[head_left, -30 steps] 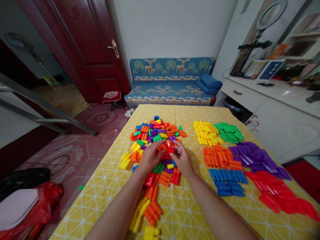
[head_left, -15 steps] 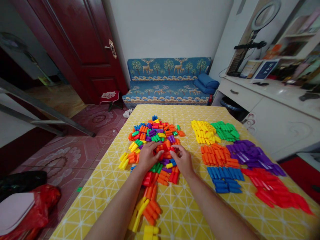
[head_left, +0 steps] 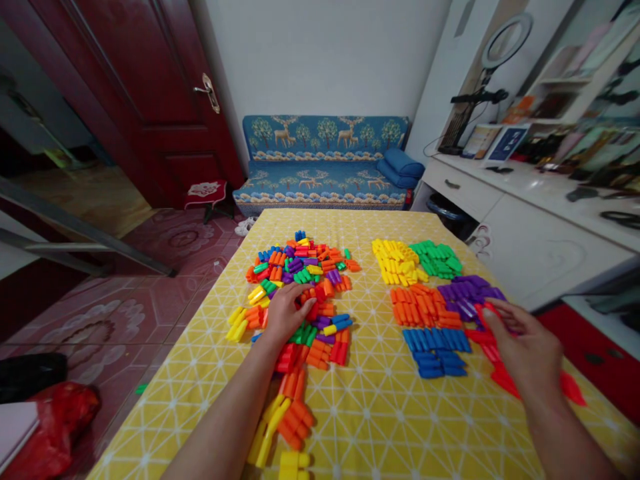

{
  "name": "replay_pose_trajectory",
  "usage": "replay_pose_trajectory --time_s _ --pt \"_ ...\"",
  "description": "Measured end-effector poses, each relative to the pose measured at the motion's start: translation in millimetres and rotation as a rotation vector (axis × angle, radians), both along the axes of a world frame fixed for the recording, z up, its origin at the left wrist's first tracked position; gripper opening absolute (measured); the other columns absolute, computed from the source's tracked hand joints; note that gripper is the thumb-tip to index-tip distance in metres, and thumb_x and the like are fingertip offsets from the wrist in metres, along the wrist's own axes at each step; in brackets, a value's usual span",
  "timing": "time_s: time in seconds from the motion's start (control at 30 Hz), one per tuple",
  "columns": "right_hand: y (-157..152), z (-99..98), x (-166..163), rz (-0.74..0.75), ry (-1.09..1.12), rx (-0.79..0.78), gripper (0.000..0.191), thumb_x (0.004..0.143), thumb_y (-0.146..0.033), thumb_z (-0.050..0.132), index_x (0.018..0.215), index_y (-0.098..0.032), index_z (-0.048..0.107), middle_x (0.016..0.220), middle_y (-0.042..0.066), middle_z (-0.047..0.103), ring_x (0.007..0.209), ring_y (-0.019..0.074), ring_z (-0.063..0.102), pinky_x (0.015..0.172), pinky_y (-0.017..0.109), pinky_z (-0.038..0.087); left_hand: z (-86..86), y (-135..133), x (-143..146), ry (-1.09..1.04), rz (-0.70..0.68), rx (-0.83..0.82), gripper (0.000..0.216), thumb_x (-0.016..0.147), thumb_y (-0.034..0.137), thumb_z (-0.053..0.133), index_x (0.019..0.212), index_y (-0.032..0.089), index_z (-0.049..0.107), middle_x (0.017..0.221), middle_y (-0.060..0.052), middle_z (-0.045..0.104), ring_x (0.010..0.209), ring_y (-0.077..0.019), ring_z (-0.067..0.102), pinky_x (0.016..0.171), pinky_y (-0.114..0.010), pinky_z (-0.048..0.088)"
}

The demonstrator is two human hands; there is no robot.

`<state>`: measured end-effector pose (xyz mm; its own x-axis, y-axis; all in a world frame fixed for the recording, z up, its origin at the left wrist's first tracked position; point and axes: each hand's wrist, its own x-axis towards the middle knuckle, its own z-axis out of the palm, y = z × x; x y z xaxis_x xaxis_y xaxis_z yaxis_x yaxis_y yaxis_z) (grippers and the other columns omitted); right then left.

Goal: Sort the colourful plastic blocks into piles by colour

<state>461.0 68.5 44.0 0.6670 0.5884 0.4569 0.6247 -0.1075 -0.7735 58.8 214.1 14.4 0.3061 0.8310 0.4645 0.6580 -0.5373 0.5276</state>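
My left hand (head_left: 287, 312) is over the mixed pile of bullet-shaped plastic building blocks (head_left: 303, 277), thumb and fingers closed around a red block (head_left: 319, 293) that is partly hidden. On the right side of the table, my right hand (head_left: 527, 343) pinches a red building block (head_left: 487, 310) above the group of red blocks (head_left: 503, 380), covering part of that group. Purple blocks (head_left: 463, 293) lie just behind it, and blue blocks (head_left: 435, 343) to its left.
Orange blocks (head_left: 420, 307), yellow blocks (head_left: 395, 260) and green blocks (head_left: 437, 259) lie in separate groups on the yellow tablecloth (head_left: 360, 400). More loose yellow blocks (head_left: 293, 461) lie near the front edge. Beyond the table stand a blue sofa (head_left: 320, 173) and a white dresser (head_left: 540, 227).
My right hand has moved from the mixed pile across to the red group on the right, carrying a red block. My left hand stays at the pile. The view has turned slightly right.
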Motion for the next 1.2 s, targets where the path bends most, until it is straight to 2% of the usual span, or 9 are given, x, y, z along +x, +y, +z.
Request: replay_pose_trajectory --time_s 0.1,0.23,0.4,0.47,0.57,0.67,0.77,0.93,1.2 --pt "-26.2 -12.7 22.3 -0.019 -0.115 -0.091 0.026 0.078 -0.057 0.058 0.094 -0.04 0.07 0.1 0.01 0.071 0.093 0.0301 0.065 0.087 0.05 0.047 0.1 0.5 -0.4 0.005 0.004 0.002 0.027 0.085 0.035 0.061 0.107 0.021 0.07 0.101 -0.007 0.071 0.095 -0.0236 0.066 0.084 -0.036 0.051" --pt "-46.8 -28.5 25.9 0.075 -0.254 -0.092 0.029 0.081 -0.058 0.052 0.086 -0.036 0.07 0.093 0.01 0.071 0.092 0.0334 0.064 0.088 0.054 0.045 0.2 0.8 -0.6 0.009 0.004 -0.008 0.027 0.086 0.036 0.061 0.107 0.021 0.07 0.1 -0.007 0.071 0.094 -0.0237 0.066 0.083 -0.036 0.051" --pt "-40.4 -17.4 11.1 0.029 -0.453 -0.028 0.025 0.088 -0.052 0.05 0.086 -0.035 0.068 0.095 0.011 0.068 0.093 0.0323 0.061 0.091 0.053 0.044 -0.5 0.4 -0.7 -0.011 -0.001 -0.005 0.028 0.085 0.034 0.062 0.11 0.022 0.069 0.102 -0.006 0.071 0.096 -0.0235 0.066 0.085 -0.036 0.051" --pt "-27.4 -5.8 -9.1 0.072 -0.47 0.049 0.022 0.088 -0.045 0.054 0.09 -0.029 0.069 0.096 0.01 0.067 0.094 0.0298 0.061 0.093 0.051 0.045 -1.3 0.4 -0.6 -0.028 -0.015 -0.009 0.03 0.085 0.032 0.062 0.114 0.023 0.067 0.104 -0.006 0.071 0.097 -0.0234 0.066 0.087 -0.037 0.051" --pt "-0.6 5.5 -62.2 0.302 -0.335 0.128 0.016 0.088 -0.033 0.057 0.091 -0.023 0.069 0.097 0.007 0.066 0.093 0.0231 0.063 0.089 0.042 0.049 -2.4 0.2 -0.3 -0.134 -0.04 0.022 0.032 0.085 0.027 0.063 0.116 0.022 0.066 0.107 -0.006 0.071 0.099 -0.0224 0.066 0.088 -0.036 0.052" --pt "25.8 1.8 -130.3 0.618 -0.208 0.049 0.016 0.088 -0.024 0.055 0.098 -0.023 0.068 0.103 0.006 0.065 0.094 0.019 0.063 0.083 0.034 0.053 -1.6 -1.1 0.5 -0.268 -0.084 0.075 0.028 0.084 0.021 0.063 0.112 0.021 0.066 0.106 -0.006 0.071 0.097 -0.0203 0.066 0.086 -0.033 0.053" --pt "45.7 -11.7 -188.3 0.821 -0.074 -0.004 0.036 0.085 -0.016 0.054 0.119 -0.024 0.06 0.116 0.007 0.061 0.093 0.0173 0.063 0.082 0.033 0.055 1.5 -4.2 1.7 -0.324 -0.138 0.096 0.025 0.086 0.018 0.061 0.11 0.021 0.067 0.101 -0.006 0.072 0.091 -0.0181 0.067 0.081 -0.031 0.055" --pt "67.8 -32.9 -228.7 0.833 -0.049 0.013 0.053 0.085 -0.017 0.055 0.137 -0.026 0.047 0.131 0.009 0.056 0.114 0.0227 0.057 0.096 0.041 0.049 6.7 -9.9 4.9 -0.336 -0.246 0.072 0.019 0.086 0.015 0.062 0.102 0.02 0.07 0.094 -0.006 0.074 0.087 -0.0169 0.069 0.078 -0.029 0.054" --pt "75.1 -44.4 -229.8 0.759 -0.004 0.117 0.02 0.087 -0.021 0.057 0.106 -0.023 0.064 0.105 0.006 0.067 0.101 0.0204 0.062 0.089 0.037 0.05 11.5 -12.3 6.1 -0.313 -0.361 -0.011 0.013 0.082 0.028 0.071 0.089 0.018 0.073 0.081 -0.006 0.074 0.076 -0.0163 0.068 0.073 -0.028 0.051"
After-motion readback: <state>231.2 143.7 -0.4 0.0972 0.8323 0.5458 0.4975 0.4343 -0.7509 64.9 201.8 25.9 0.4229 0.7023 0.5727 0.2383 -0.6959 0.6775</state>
